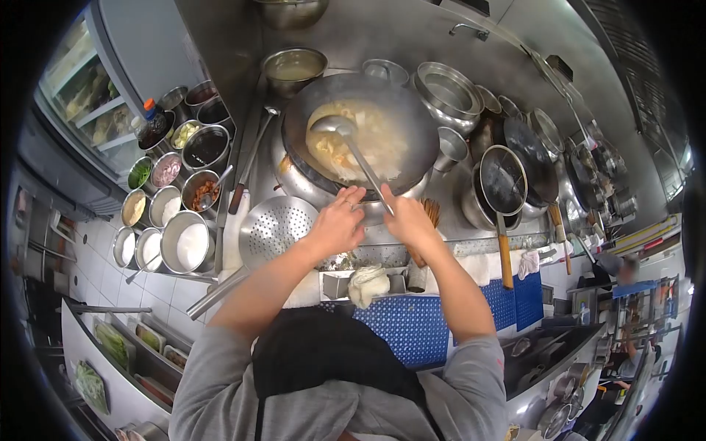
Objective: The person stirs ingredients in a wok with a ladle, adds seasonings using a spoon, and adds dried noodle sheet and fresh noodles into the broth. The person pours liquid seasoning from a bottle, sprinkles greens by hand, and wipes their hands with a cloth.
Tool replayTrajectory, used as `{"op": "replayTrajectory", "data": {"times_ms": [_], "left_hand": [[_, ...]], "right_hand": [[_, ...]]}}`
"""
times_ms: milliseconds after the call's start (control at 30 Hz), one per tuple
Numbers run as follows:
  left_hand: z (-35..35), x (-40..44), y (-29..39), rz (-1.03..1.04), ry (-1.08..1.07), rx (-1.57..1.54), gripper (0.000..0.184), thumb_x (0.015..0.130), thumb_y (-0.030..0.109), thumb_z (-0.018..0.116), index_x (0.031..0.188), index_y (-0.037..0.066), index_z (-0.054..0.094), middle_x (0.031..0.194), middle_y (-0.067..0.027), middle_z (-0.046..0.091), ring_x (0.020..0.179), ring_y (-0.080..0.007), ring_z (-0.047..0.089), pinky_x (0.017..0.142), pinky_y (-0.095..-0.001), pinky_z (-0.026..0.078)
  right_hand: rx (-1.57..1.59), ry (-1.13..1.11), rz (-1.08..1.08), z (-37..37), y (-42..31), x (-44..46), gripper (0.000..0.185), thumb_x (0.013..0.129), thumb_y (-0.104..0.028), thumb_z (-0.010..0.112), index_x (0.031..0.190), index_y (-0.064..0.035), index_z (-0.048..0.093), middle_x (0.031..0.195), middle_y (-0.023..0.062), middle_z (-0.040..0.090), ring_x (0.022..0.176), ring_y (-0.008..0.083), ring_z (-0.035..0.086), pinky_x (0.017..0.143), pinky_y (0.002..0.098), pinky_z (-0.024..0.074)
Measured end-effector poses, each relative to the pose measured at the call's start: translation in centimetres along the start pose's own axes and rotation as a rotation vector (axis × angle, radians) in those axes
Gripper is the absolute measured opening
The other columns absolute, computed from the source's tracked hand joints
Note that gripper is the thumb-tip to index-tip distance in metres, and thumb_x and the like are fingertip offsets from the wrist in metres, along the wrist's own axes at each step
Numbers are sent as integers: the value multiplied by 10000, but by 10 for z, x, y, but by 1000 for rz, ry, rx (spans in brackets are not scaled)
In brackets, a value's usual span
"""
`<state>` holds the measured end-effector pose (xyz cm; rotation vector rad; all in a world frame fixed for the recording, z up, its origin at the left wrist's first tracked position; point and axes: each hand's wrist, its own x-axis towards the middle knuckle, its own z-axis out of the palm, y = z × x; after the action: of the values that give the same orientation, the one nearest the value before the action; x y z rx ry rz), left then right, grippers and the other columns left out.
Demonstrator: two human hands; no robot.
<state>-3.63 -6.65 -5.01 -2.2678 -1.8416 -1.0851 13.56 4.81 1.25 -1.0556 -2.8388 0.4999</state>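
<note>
The right hand (407, 220) grips the handle of a steel ladle (363, 162), whose bowl rests in a pale, steaming soupy dish (379, 147) inside a dark wok (421, 136). The left hand (338, 224) is loosely open at the wok's near rim, fingers extended; whether it touches the metal, I cannot tell. A perforated skimmer (278, 228) lies just left of the wok on the steel desk (454, 195), below the left wrist. A bamboo brush (432, 213) stands beside the right hand, and a crumpled white cloth (368, 285) sits between the forearms. Farther right, a mesh strainer (503, 180) with a wooden handle rests over a pan.
</note>
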Motion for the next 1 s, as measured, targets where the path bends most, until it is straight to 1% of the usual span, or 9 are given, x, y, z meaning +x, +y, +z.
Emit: {"op": "replayTrajectory", "data": {"times_ms": [200, 300, 400, 500, 600, 633, 767, 933, 1000], "left_hand": [[-2, -1, -1, 3, 8, -91, 246, 737, 156, 699, 887, -39, 687, 1420, -292, 511, 1363, -425, 468, 1191, -496, 343], [-2, -1, -2, 18, 25, -59, 252, 734, 160, 702, 889, -38, 688, 1399, -294, 530, 1350, -429, 484, 1180, -493, 362], [2, 0, 0, -1, 8, -44, 229, 735, 154, 709, 871, -29, 689, 1425, -271, 517, 1350, -424, 485, 1177, -490, 366], [2, -1, -2, -12, 1, -49, 223, 737, 157, 710, 865, -24, 693, 1440, -261, 510, 1353, -421, 484, 1178, -487, 365], [2, 1, -3, -3, -8, -47, 228, 740, 164, 707, 871, -22, 694, 1431, -262, 518, 1352, -419, 485, 1176, -489, 367], [1, 0, -4, -5, -9, -40, 230, 741, 166, 707, 873, -21, 692, 1427, -263, 521, 1351, -418, 487, 1175, -489, 369], [-1, 1, -1, 17, 6, -43, 259, 757, 177, 696, 894, -42, 693, 1402, -301, 523, 1343, -438, 485, 1175, -484, 367], [1, 1, 0, 6, 1, -23, 263, 743, 163, 703, 906, -42, 703, 1404, -307, 520, 1346, -443, 482, 1174, -485, 365], [0, 1, 0, 12, -8, -31, 260, 738, 159, 706, 903, -42, 704, 1408, -308, 517, 1347, -446, 480, 1175, -485, 362]], "right_hand": [[283, -21, 233, -46, -17, -86, 641, 803, -102, 653, 1426, -16, 526, 923, 332, 665, 924, 461, 682, 857, 498, 520], [192, 76, 185, -28, 17, -59, 642, 796, -100, 664, 1418, -12, 534, 883, 332, 666, 871, 455, 696, 839, 465, 531], [341, 52, 318, -21, 10, -13, 649, 797, -93, 666, 1423, -1, 522, 808, 307, 668, 751, 395, 717, 745, 437, 544], [521, -2, 309, -2, 0, -6, 661, 810, -95, 673, 1441, -1, 503, 712, 223, 663, 613, 264, 688, 630, 394, 534], [745, -4, 239, -1, 9, -40, 654, 842, -44, 670, 1466, 14, 482, 688, 44, 617, 486, 107, 545, 448, 303, 464], [815, -61, 329, -24, -6, -58, 696, 833, -75, 673, 1489, -5, 451, 702, 61, 651, 540, 121, 569, 496, 306, 480], [872, 65, 423, -16, 19, -67, 682, 834, -67, 672, 1467, 51, 450, 713, 81, 652, 519, 122, 568, 472, 304, 481], [758, 198, 387, 12, 5, 5, 653, 830, -77, 671, 1444, 44, 487, 747, 114, 668, 522, 156, 605, 494, 351, 522], [742, 87, 375, 17, -6, 14, 641, 831, -79, 670, 1436, 41, 498, 814, 143, 711, 539, 166, 625, 501, 341, 528]]}}
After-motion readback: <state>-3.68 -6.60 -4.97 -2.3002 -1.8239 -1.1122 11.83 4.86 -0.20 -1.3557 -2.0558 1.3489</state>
